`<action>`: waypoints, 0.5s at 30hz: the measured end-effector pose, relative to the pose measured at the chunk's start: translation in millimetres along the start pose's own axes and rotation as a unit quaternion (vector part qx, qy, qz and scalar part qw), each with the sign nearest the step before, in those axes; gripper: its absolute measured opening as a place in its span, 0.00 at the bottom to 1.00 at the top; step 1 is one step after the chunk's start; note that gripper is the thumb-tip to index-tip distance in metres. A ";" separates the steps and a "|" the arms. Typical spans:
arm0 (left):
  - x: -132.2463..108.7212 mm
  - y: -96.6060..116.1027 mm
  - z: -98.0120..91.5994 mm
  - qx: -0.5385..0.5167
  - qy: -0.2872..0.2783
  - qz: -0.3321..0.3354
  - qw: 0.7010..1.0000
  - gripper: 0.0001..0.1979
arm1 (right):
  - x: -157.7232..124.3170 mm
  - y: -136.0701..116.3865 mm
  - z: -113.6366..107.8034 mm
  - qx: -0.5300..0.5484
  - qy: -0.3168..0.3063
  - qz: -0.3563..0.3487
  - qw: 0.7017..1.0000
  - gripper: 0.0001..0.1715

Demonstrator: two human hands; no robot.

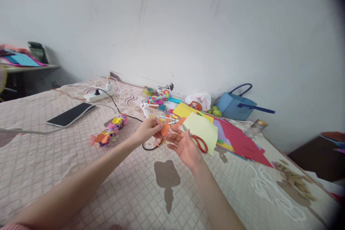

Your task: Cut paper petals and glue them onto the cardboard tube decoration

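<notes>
A small piece of orange paper (pixel 165 129) is pinched between the thumb and fingers of my left hand (pixel 151 128). My right hand (pixel 187 148) is just to the right of it, palm turned up and fingers apart. Whether its fingertips touch the paper's edge I cannot tell. Beyond my right hand, red-handled scissors (pixel 199 144) lie on a pale yellow sheet (pixel 207 129). Behind my left hand stands a white tool (pixel 146 110) that looks like a glue gun. To the left lies a stick-like craft covered in colourful paper flowers (pixel 110 131).
A black tablet-like device (pixel 71 114) and a white power strip (pixel 98 95) with cables lie at left. Stacked coloured paper (pixel 242 140), a blue bag (pixel 235 106), a corked jar (pixel 257 127), white string (pixel 272 190) and peanuts (pixel 293 179) are at right. The wall closes the back.
</notes>
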State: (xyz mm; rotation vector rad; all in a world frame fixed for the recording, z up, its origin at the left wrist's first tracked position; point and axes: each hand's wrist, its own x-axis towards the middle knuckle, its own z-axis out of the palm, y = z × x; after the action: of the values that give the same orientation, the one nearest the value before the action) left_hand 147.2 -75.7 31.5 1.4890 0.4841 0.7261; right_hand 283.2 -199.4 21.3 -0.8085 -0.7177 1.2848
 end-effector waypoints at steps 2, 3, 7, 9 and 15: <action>-0.2 0.4 -1.7 0.003 -0.001 0.003 1.000 0.16 | 0.6 1.5 -1.8 -0.015 0.020 0.012 1.000 0.25; -0.5 0.6 -2.4 0.004 -0.002 0.006 1.000 0.16 | 1.0 2.6 -2.3 -0.023 0.031 0.013 0.999 0.24; -3.1 0.2 -2.3 0.012 -0.014 0.012 1.000 0.15 | 2.0 6.6 -0.7 -0.039 0.041 -0.022 0.998 0.20; -4.5 -1.0 -0.7 0.016 -0.026 0.015 0.999 0.15 | 1.9 7.5 1.1 -0.031 0.018 -0.038 0.999 0.19; -4.6 -4.3 0.7 0.033 -0.019 0.033 0.999 0.14 | -0.6 7.1 2.3 -0.025 0.001 -0.026 0.999 0.21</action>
State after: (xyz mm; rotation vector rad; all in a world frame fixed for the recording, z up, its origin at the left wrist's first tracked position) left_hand 145.1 -79.2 26.6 1.5843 0.4345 0.7375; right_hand 277.5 -199.0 16.6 -0.8259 -0.7674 1.2241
